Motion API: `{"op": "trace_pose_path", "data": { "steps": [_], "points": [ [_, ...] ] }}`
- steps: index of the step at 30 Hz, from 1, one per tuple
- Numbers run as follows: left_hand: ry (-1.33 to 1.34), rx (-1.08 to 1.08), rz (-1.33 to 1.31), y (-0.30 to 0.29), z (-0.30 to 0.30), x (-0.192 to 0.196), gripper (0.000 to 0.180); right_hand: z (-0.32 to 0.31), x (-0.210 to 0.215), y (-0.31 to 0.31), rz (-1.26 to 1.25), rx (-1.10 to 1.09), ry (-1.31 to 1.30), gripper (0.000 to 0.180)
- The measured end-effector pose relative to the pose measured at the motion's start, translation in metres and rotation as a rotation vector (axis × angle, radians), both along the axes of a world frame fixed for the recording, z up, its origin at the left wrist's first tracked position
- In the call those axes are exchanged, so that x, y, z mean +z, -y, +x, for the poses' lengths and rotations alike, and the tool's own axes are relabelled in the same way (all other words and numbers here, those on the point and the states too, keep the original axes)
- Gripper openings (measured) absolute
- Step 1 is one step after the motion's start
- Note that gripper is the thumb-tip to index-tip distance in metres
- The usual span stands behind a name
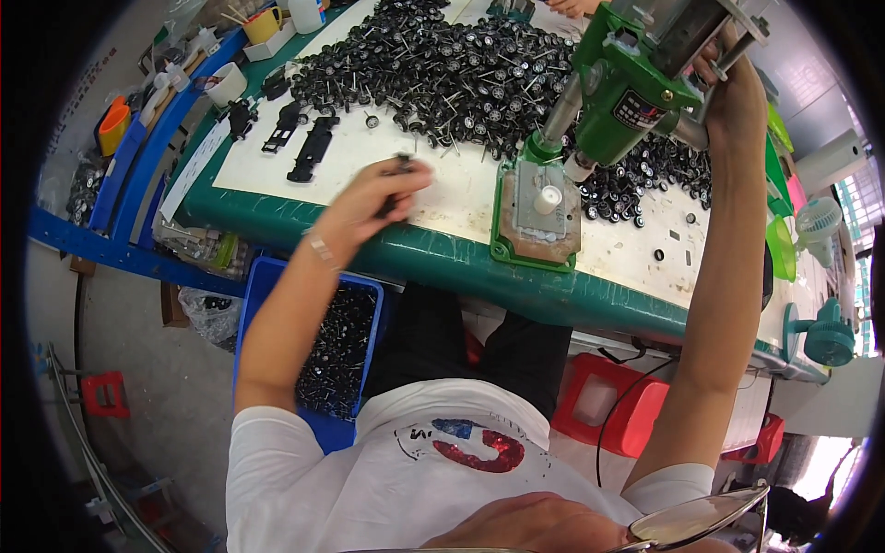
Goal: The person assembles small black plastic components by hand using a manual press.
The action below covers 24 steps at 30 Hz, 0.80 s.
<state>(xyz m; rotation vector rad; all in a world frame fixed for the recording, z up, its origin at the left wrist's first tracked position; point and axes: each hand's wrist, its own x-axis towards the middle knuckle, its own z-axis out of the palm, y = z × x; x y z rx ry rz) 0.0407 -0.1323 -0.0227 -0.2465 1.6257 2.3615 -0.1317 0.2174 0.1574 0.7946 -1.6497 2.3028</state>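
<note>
My left hand [367, 192] is closed over the near edge of the table, with small dark wheel parts [403, 164] showing between the fingers; their full shape is hidden. High on the right, my right hand [733, 81] wraps round the lever of a green bench press [613, 97]. Under the press head, a white round fixture [548, 200] stands on the metal base plate. A large heap of small black wheels with metal pins [461, 74] spreads behind and beside the press. Beyond my left hand lie black toy car chassis [313, 149].
A blue bin [378, 323] of small parts sits below the table edge, left of my legs. Blue shelving [120, 175] with cups and trays lines the left. A red stool [608, 405] and green fans [828, 332] are at right. Another person's hand [573, 6] shows at the far edge.
</note>
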Motion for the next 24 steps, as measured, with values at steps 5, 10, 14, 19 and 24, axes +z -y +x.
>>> {"op": "trace_pose_path", "data": {
  "steps": [5, 10, 14, 19, 24],
  "points": [
    [-0.016, -0.179, -0.723, 0.092, 0.086, 0.03, 0.041, 0.064, -0.02, 0.011, 0.146, -0.389, 0.026, 0.033],
    [-0.11, -0.121, -1.07, 0.134, 0.117, 0.03, 0.04, 0.081, -0.064, -0.032, 0.325, -0.427, 0.056, 0.03],
    [-0.165, 0.131, -0.98, 0.109, 0.071, 0.028, 0.027, 0.097, -0.103, -0.035, 0.678, -0.254, 0.16, 0.021],
    [-0.462, 0.231, -0.936, 0.061, -0.025, -0.007, 0.026, 0.119, -0.152, -0.025, 1.052, -0.21, 0.032, 0.021],
    [-0.679, 0.158, -0.947, -0.012, -0.081, -0.009, 0.028, 0.137, -0.175, -0.014, 1.166, -0.314, -0.095, 0.024]
  ]
}}
